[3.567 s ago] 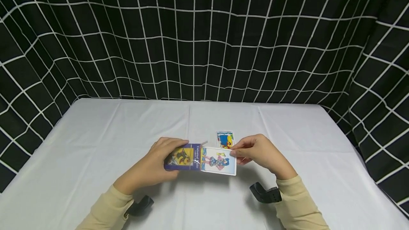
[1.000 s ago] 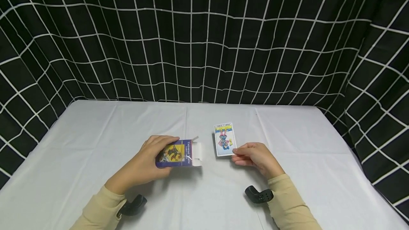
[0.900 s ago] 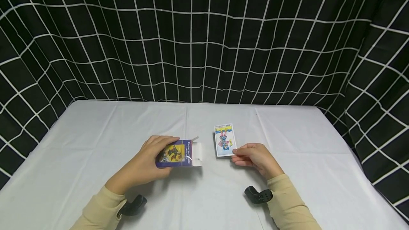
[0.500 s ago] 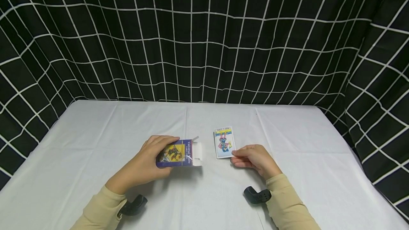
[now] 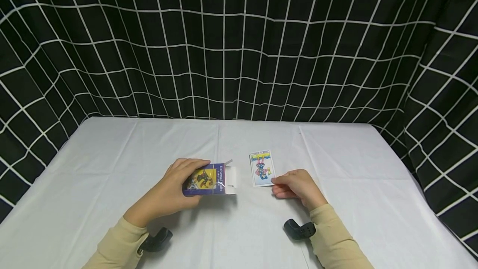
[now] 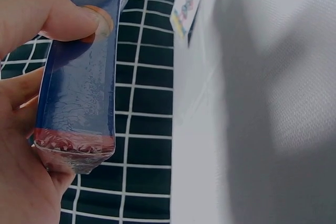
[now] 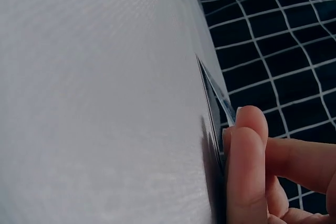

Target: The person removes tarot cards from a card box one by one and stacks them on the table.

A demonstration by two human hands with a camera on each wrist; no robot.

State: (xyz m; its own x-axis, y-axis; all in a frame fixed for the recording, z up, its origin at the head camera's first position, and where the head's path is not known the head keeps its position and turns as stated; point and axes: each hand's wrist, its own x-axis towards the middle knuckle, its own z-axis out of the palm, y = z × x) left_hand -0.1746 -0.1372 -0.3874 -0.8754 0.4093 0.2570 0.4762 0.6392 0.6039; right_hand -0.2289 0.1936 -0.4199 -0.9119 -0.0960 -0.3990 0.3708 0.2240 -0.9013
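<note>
My left hand (image 5: 168,190) grips a blue-purple tarot card box (image 5: 204,180) on its side, its white end flap out toward the right. In the left wrist view my thumb presses the narrow side of the box (image 6: 79,98), and clear wrap crinkles at its closed end. With thumb and fingers my right hand (image 5: 300,188) pinches the near right corner of a tarot card (image 5: 262,168) showing a figure in blue. That card lies over another one, which is almost wholly hidden. The right wrist view shows the pinched card (image 7: 220,95) slanting up from the card below toward my fingers (image 7: 247,166).
A white cloth (image 5: 130,152) covers the table. Black curtain (image 5: 235,53) with a white grid stands behind and at both sides. A dark curved device sits at my left wrist (image 5: 157,240) and another at my right wrist (image 5: 300,229).
My right hand has drawn the figure card out of the box, turned it and lowered it over the card on the table. The left hand with the box has shifted slightly left.
</note>
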